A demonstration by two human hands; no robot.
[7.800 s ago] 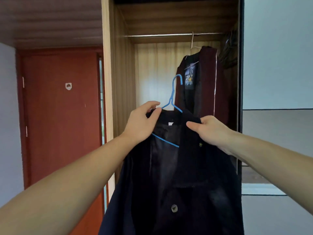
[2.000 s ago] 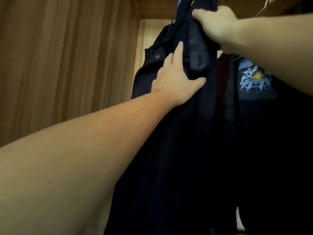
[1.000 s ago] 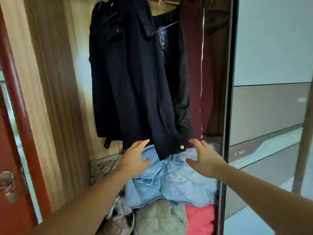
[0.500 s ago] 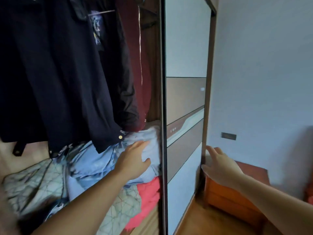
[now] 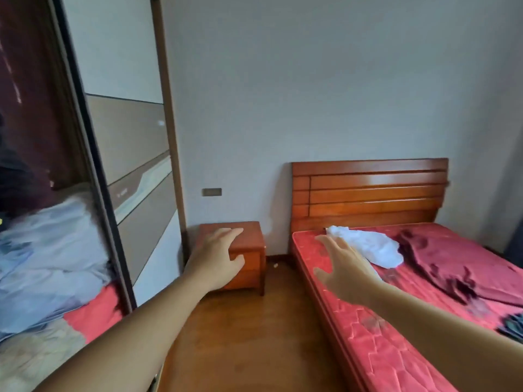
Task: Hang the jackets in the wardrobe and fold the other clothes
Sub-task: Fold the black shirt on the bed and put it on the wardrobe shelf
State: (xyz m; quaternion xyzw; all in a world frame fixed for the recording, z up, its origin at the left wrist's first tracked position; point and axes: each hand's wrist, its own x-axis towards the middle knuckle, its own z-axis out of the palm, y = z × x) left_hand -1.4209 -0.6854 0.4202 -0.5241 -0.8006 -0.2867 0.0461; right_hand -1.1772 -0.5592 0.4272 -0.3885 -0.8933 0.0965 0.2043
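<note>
Both hands are reaching forward, holding nothing: left hand and right hand, fingers apart. White garment and maroon garment are lying on the bed, just beyond the right fingers.

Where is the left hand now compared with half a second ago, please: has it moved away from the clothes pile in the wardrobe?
Yes. The left hand has swung right, out past the wardrobe door frame, and now shows before the bedside cabinet.
</note>
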